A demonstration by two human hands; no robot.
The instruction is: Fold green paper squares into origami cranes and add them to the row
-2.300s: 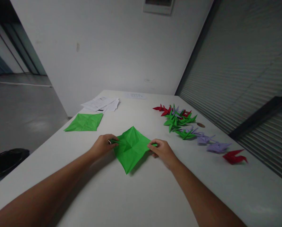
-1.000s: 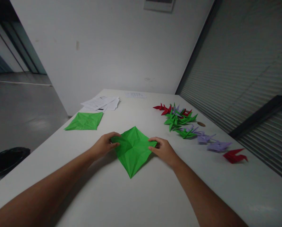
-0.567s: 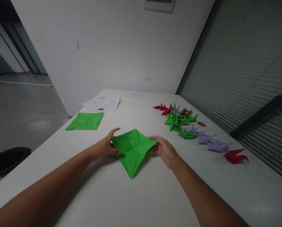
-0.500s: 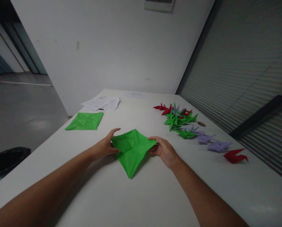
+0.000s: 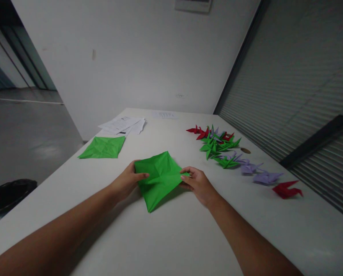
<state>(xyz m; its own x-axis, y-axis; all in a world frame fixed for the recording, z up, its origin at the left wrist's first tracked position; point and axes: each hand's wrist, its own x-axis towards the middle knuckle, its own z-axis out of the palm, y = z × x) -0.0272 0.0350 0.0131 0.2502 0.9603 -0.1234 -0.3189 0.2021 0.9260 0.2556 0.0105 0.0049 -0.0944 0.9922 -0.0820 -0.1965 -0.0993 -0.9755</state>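
Note:
A creased square of green origami paper [image 5: 160, 177] is held between both hands, tilted just over the white table. My left hand [image 5: 129, 178] grips its left corner, thumb on top and the fingers hidden beneath. On the opposite corner, my right hand [image 5: 198, 184] pinches the paper between thumb and fingers. Fold lines cross at the sheet's middle, and its near corner points down toward me. Another creased green sheet [image 5: 104, 147] lies flat on the table, beyond my left hand.
Folded paper cranes in green [image 5: 226, 162], purple [image 5: 267, 178] and red [image 5: 288, 189] line the table's right side, several heaped farther back. Printed papers [image 5: 124, 124] lie at the far left. A black-lined bin [image 5: 12, 195] stands left of the table [image 5: 160, 245]. Blinds border the right.
My left fingers have gone under the left corner, with the thumb now over it. The green paper has turned slightly, its near corner shifting left and upward.

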